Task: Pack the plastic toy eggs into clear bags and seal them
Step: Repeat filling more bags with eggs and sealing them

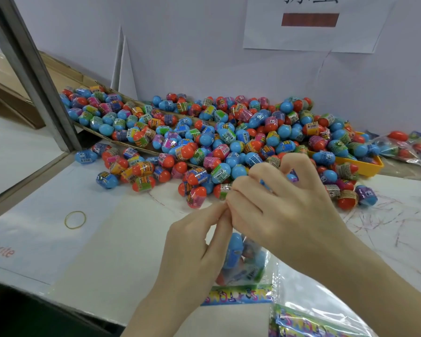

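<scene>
A big heap of blue and orange plastic toy eggs [219,139] with printed wrap bands covers the back of the white table. In front of it I hold up a clear bag [243,261] with a few eggs inside. My left hand [199,242] and my right hand [284,198] meet at the bag's top edge, and their fingertips pinch it. The bag's top is hidden behind my fingers. Its lower end hangs over a printed header card [238,295] lying on the table.
A stack of empty clear bags [309,312] with printed cards lies at the front right. A yellow tray [372,166] sits under the heap's right side, with filled bags [408,147] beyond it. A rubber band [75,219] lies on the left. A metal post [34,76] and cardboard stand at the left.
</scene>
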Motion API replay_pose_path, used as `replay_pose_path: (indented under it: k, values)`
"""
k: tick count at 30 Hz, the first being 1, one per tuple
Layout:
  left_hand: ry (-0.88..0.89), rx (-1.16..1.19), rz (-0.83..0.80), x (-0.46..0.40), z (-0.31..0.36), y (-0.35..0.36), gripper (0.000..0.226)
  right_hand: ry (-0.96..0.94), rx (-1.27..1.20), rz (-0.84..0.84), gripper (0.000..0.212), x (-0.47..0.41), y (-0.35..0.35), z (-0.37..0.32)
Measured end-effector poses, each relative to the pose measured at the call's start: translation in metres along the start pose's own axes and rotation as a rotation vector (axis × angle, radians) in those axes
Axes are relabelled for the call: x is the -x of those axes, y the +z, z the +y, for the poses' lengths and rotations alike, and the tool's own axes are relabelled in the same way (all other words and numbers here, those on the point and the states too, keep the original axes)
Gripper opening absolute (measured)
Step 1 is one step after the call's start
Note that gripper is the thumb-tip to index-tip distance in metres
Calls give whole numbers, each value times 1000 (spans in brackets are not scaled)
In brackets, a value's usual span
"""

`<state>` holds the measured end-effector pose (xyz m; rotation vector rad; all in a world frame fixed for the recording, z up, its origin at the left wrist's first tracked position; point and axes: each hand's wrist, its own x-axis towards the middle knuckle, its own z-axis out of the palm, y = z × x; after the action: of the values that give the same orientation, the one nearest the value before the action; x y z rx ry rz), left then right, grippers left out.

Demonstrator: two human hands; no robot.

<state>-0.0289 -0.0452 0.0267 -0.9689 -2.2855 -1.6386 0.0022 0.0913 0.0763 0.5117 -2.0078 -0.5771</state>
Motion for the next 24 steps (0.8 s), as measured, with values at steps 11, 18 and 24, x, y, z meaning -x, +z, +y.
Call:
replay_pose_path:
  k: [11, 18, 24]
  values:
    - [-45, 62, 10, 4, -1, 1, 27, 345, -171, 39, 23, 5, 8, -4]
    - [-133, 267, 25, 7, -4, 3, 30, 519, -418, 44, 16, 9, -3, 4]
    - [-84, 158, -4, 6, 1, 2, 31, 347, -366, -26, 9, 15, -1, -6]
